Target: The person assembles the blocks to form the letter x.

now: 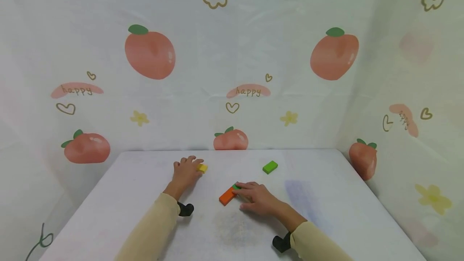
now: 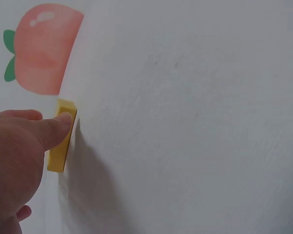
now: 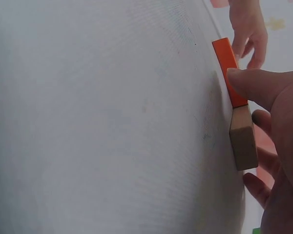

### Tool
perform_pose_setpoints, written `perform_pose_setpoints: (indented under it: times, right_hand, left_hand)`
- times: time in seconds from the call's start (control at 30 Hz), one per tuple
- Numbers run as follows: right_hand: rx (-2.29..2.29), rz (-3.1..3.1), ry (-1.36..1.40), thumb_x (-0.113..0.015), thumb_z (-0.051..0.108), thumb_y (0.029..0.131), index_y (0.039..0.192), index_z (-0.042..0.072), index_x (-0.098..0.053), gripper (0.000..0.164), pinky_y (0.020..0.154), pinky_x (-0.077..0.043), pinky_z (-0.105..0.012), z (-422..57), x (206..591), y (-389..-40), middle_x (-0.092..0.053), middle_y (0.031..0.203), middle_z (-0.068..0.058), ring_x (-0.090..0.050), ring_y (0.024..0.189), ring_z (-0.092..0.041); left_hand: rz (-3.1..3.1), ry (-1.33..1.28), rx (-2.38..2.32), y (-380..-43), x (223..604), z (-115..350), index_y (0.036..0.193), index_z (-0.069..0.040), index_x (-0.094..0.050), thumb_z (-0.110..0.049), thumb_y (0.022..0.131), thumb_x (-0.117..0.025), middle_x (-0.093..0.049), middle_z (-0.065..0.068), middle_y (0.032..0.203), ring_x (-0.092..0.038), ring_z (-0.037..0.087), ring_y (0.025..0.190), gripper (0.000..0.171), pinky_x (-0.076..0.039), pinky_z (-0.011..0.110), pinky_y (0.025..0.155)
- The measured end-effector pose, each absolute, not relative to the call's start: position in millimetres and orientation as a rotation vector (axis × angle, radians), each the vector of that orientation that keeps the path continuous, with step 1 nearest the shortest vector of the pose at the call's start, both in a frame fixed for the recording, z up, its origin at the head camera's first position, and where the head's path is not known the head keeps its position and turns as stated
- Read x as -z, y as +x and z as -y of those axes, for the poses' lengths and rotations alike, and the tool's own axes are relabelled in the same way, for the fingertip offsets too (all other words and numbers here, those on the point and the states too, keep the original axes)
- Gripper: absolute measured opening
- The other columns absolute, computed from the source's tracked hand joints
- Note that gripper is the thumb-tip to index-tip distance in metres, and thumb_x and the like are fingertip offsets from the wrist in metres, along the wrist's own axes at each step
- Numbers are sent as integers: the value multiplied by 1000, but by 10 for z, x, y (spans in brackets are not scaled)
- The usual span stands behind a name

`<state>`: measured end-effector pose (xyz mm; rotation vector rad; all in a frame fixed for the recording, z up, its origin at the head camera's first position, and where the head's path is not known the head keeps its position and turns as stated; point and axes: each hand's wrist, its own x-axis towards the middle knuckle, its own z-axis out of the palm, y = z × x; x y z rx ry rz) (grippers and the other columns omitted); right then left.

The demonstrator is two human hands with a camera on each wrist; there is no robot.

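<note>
1. Head view: an orange block [image 1: 227,196] lies on the counter [image 1: 127,180] and serves as landmark, with a green-topped block [image 1: 236,187] touching its far end. The yellow block [image 1: 202,168] sits beyond the orange block and to its left, partly beneath the fingers of the left hand [image 1: 185,174]. The right hand [image 1: 258,199] is just right of the orange block, its fingers reaching over the joint, its thumb apart. A bright green block [image 1: 270,167] lies beyond the orange block, to the right.

2. Left wrist view: the yellow block stands between thumb and fingers, so this grip seems narrowed to a light pinch, though the far contact is hidden. Best practice, I judge, is holding it by opposite sides, keeping it level.

3. Right wrist view: the thumb overlaps the orange block; fingers spread behind the wooden-sided neighbour, probably the green-topped block. This grip looks loose and wide, clasping nothing. Light, steady fingertip contact should keep the joint aligned without skewing either block.
</note>
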<state>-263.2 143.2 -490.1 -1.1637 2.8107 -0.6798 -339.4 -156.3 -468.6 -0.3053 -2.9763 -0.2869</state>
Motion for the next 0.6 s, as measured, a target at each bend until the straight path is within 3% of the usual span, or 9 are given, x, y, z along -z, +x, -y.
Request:
perform_pose_setpoints:
  times: [0.6]
  right_hand:
    - [663, -2794, -1102, -70, 28, 91, 141, 25, -53, 53, 95, -37, -47, -1429, 4891, -2646, -42, 150, 4, -41, 130, -21]
  left_hand:
    - [3043, -446, 283, -3511, 4787, 1708, 139, -21, -55, -34, 91, -68, -49, 14, 139, -46, 38, 120, 51, -36, 60, 94]
